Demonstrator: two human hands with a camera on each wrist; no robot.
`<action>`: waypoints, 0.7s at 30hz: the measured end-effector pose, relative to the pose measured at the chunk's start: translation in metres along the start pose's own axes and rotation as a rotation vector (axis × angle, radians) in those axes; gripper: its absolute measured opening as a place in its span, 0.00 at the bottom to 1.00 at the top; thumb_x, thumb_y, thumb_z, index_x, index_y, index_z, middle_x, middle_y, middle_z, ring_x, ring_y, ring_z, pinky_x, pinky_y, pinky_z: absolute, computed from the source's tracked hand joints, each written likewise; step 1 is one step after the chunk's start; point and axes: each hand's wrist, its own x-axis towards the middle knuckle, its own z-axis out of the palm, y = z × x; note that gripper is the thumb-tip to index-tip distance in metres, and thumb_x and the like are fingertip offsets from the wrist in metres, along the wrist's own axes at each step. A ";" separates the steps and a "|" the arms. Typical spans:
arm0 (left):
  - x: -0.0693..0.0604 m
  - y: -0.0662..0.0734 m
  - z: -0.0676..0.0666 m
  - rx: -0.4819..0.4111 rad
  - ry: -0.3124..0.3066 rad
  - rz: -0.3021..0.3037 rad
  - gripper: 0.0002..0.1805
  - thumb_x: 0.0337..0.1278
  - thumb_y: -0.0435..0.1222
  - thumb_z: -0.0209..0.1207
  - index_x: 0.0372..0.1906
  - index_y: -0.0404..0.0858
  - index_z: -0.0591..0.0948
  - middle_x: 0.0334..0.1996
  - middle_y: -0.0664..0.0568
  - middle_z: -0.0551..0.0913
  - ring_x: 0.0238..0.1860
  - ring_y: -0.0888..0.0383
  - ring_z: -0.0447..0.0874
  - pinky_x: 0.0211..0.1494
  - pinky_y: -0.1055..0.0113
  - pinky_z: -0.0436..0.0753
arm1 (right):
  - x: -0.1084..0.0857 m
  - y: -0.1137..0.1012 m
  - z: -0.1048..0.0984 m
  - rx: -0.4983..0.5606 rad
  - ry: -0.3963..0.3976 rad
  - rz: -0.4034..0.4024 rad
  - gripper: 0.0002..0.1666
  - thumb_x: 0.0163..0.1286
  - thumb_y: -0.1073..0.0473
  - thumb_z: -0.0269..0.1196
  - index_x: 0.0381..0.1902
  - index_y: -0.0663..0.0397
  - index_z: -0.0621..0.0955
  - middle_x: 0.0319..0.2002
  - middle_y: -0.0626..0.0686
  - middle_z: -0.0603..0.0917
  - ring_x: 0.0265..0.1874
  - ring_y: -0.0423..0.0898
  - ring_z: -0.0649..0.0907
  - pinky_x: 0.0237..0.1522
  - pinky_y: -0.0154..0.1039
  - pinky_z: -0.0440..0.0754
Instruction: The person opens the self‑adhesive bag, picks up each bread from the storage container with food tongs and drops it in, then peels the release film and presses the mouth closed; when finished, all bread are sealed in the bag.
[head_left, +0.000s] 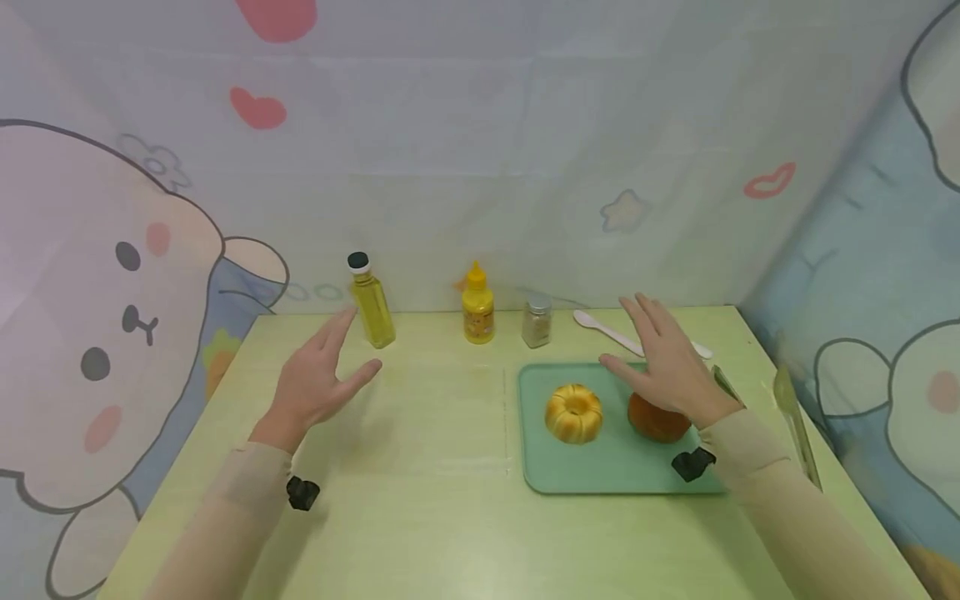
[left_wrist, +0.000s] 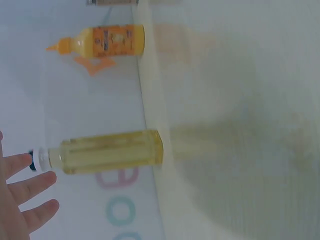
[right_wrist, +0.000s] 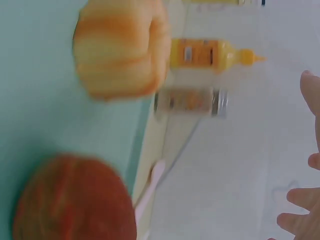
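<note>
My left hand hovers over the left part of the table, fingers extended and thumb apart, holding nothing. Just beyond it stands an oil bottle with a dark cap, also seen in the left wrist view, where the fingers appear near its cap. My right hand, fingers spread and holding nothing, is above the right side of a green tray. Beneath that hand and wrist lies a brown bun, partly hidden. A golden ring-shaped bread lies on the tray to its left.
A yellow squeeze bottle and a small shaker jar stand along the back. Behind the tray lies a pink spoon, partly hidden by my right hand. A long metallic utensil rests near the table's right edge.
</note>
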 end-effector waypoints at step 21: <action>-0.005 0.070 0.062 -0.131 -0.264 0.250 0.37 0.75 0.57 0.55 0.80 0.42 0.68 0.78 0.42 0.66 0.77 0.41 0.66 0.76 0.38 0.67 | -0.005 -0.099 0.075 0.134 -0.167 -0.228 0.42 0.76 0.42 0.66 0.78 0.56 0.69 0.75 0.61 0.71 0.76 0.62 0.70 0.73 0.60 0.72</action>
